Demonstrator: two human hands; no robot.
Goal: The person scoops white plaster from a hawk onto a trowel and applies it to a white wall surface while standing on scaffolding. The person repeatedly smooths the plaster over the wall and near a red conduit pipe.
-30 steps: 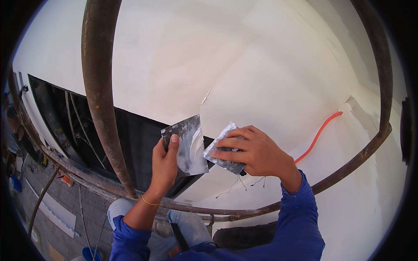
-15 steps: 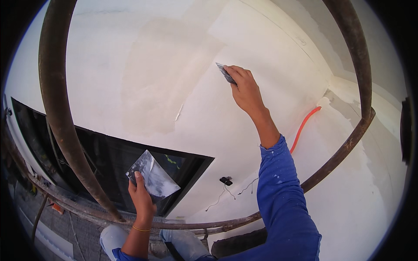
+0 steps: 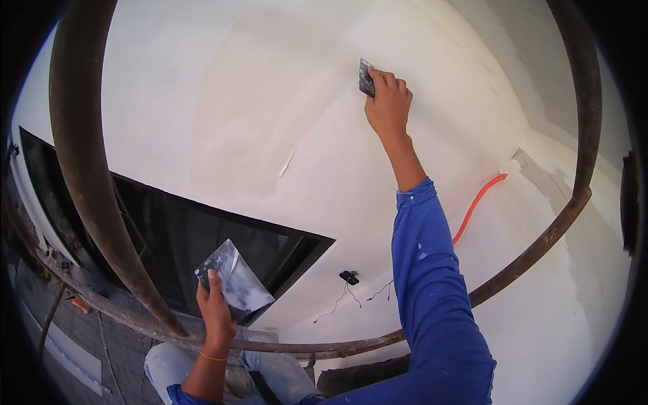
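My right hand (image 3: 390,101) grips a small putty knife (image 3: 366,77), its smeared blade held at the white wall (image 3: 324,175) high up, right of a beige damp-looking patch (image 3: 250,101). Lower left, my left hand (image 3: 217,314) is closed on a wide metal plastering blade (image 3: 239,280), thumb on its face. White filler is smeared over this broad blade. It hangs in front of a dark window opening (image 3: 175,229). Between the two hands, a small ridge of white filler (image 3: 287,163) shows on the wall at the patch's edge.
Rusty scaffold pipes frame me: a thick upright (image 3: 77,148) on the left, a bent pipe (image 3: 584,101) on the right and a low rail (image 3: 297,349). An orange conduit (image 3: 476,202) sticks out by the corner. Loose wires hang from a black box (image 3: 349,277) in the wall.
My right hand with the putty knife has moved up and slightly right along the wall. The left hand and its blade have shifted only slightly. The view has moved a little.
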